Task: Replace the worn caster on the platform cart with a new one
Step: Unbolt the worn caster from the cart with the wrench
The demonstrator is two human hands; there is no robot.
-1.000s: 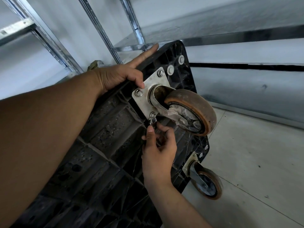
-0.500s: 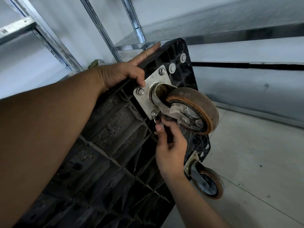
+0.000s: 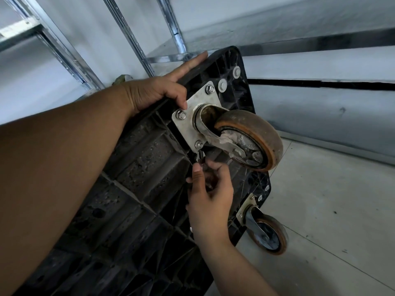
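The black platform cart (image 3: 139, 167) stands on its side with its ribbed underside facing me. The worn caster (image 3: 252, 133), with a dirty orange-brown wheel, is bolted on by a steel plate (image 3: 192, 116). My left hand (image 3: 154, 92) grips the cart's edge beside the plate, its forefinger stretched along the rim. My right hand (image 3: 210, 189) is just below the plate. Its fingers are curled round a small metal tool (image 3: 200, 157) whose tip sits under the lower bolt (image 3: 199, 144). The rest of the tool is hidden in my palm.
A second caster (image 3: 267, 236) hangs at the cart's lower corner, close to the grey concrete floor (image 3: 331, 199). A metal shelving rack (image 3: 177, 28) stands right behind the cart's top edge. A grey wall runs along the right.
My right hand swung to the right and then back left under the lower bolt, keeping the tool there. The caster wheel swivelled slightly. My left hand kept its grip on the cart edge.
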